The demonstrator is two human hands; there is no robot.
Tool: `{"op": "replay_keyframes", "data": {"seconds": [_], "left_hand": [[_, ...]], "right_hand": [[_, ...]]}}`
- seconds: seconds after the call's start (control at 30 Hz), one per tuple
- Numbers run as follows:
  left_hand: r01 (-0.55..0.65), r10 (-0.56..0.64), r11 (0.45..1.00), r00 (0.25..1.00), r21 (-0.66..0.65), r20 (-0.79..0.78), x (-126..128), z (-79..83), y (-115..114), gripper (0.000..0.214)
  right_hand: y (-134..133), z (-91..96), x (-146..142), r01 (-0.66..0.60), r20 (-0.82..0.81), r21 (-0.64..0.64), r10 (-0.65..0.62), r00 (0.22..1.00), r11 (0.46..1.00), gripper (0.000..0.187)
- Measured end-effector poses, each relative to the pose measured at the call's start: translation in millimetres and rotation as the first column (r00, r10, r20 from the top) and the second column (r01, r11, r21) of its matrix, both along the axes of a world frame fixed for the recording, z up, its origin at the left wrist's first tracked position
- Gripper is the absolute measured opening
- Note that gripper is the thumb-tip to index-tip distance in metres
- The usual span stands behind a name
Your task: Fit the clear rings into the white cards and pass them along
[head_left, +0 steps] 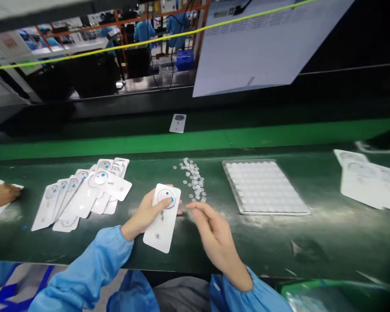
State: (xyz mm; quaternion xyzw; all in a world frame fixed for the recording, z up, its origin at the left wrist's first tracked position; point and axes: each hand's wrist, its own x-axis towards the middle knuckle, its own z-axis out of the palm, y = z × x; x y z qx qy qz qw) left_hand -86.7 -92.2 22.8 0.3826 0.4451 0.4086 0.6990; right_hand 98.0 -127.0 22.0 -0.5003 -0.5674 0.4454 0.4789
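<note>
My left hand [146, 213] grips a white rectangular panel [162, 234] with rounded corners, thumb across its face. The panel carries a ringed circle near its top, a blue dot beside my thumb and a small round mark lower down. Just to the right, my right hand [216, 238] hovers with thumb and index fingertips close together, pointing at the panel; whether something tiny sits between them I cannot make out. Beyond it lies a loose scatter of small, clear round discs [196, 182] on the green work surface [266, 247].
Similar white panels [84, 195] lie overlapped at left, near another person's hand [3, 196]. A clear tray [266, 186] of white round pieces stands right of the discs. More white sheets [364, 177] lie far right; one panel [178, 123] lies at back. A green bin [328, 290] sits below the front edge.
</note>
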Motion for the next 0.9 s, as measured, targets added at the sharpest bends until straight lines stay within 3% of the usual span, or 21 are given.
{"op": "replay_keyframes", "data": {"seconds": [0.03, 0.1, 0.2, 0.33, 0.53, 0.7, 0.9], "left_hand": [[0.011, -0.011, 1.0, 1.0, 0.001, -0.023, 3.1, -6.0, 0.3, 0.055], [0.025, -0.024, 1.0, 0.998, 0.015, -0.064, 4.6, -13.0, 1.2, 0.047], [0.019, -0.006, 0.996, 0.99, 0.09, -0.14, 3.8, -14.9, -0.5, 0.036], [0.008, 0.072, 0.964, 0.955, 0.267, -0.288, 6.3, -14.4, -6.1, 0.019], [0.037, 0.098, 0.945, 0.917, 0.326, -0.388, 9.8, -15.2, -11.5, 0.016], [0.133, 0.064, 0.911, 0.889, 0.39, -0.454, 6.2, -16.5, -14.1, 0.006], [0.146, 0.055, 0.894, 0.903, 0.423, -0.427, 4.3, -16.6, -15.1, 0.016]], "right_hand": [[-0.3, -2.2, -0.8, 0.03, 0.128, 0.156, -0.05, 0.991, 0.987, 0.03], [0.2, -9.1, -1.1, -0.012, 0.315, 0.42, -0.133, 0.94, 0.908, 0.022], [2.4, -21.1, 0.2, -0.153, 0.468, 0.55, -0.151, 0.871, 0.821, 0.025], [3.1, -28.4, 1.6, -0.257, 0.625, 0.542, -0.18, 0.759, 0.8, 0.031], [1.9, -20.8, 1.9, -0.302, 0.718, 0.505, -0.2, 0.667, 0.809, 0.035], [4.2, -19.0, 2.1, -0.282, 0.712, 0.468, -0.168, 0.682, 0.838, 0.027], [7.6, -20.1, 1.5, -0.249, 0.688, 0.368, -0.082, 0.721, 0.896, 0.022]]}}
